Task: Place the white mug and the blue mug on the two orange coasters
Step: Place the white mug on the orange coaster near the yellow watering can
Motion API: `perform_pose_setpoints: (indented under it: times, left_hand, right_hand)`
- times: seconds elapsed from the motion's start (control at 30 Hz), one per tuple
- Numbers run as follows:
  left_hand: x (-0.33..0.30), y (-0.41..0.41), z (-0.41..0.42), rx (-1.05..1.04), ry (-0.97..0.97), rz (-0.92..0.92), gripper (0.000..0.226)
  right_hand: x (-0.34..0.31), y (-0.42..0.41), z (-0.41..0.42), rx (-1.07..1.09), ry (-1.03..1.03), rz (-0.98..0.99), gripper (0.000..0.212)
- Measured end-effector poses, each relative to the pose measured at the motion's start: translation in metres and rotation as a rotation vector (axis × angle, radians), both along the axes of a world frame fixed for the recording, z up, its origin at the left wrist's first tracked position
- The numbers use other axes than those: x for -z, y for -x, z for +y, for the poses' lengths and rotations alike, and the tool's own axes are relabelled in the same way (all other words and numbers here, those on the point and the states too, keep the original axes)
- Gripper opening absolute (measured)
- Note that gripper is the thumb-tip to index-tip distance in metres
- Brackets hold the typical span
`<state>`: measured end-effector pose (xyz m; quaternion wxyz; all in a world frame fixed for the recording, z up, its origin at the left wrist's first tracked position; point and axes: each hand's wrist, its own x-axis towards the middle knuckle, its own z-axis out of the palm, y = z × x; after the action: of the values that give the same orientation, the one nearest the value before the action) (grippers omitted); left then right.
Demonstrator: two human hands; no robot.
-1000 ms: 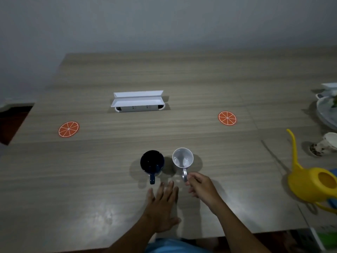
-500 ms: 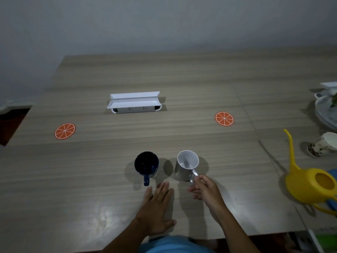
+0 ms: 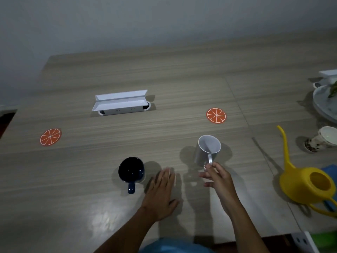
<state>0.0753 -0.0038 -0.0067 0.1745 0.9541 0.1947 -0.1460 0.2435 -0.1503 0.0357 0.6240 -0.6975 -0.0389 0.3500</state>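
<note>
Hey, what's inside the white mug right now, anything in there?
The white mug, held by its handle in the right hand, looks empty: its pale inner wall and part of the bottom show nothing. The near inner wall is hidden behind the rim.

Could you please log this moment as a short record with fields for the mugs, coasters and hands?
white mug: held by its handle in the right hand, tilted, short of the right coaster
blue mug: upright on the table, untouched
left coaster: bare
right coaster: bare
left hand: flat on the table beside the blue mug
nearby: yellow watering can at the right
</note>
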Motion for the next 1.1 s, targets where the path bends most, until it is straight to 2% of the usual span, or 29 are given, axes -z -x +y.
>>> perform_pose_setpoints:
  times: [0.27, 0.47, 0.73, 1.1]
  left_hand:
    - [0.001, -0.092, 0.026, -0.109, 0.009, 0.112, 0.122]
    - [0.007, -0.15, 0.037, -0.159, 0.145, 0.15, 0.146]
    - [0.028, -0.162, 0.038, -0.198, 0.17, 0.2, 0.153]
    - [0.028, -0.166, 0.039, -0.219, 0.186, 0.233, 0.153]
  right_hand:
    - [0.0, -0.041, 0.006, 0.021, 0.019, -0.036, 0.016]
    - [0.006, -0.075, 0.015, 0.058, 0.044, -0.049, 0.016]
    - [0.023, -0.112, 0.029, 0.101, 0.097, -0.027, 0.017]
    - [0.031, -0.176, 0.068, 0.204, 0.026, -0.094, 0.021]
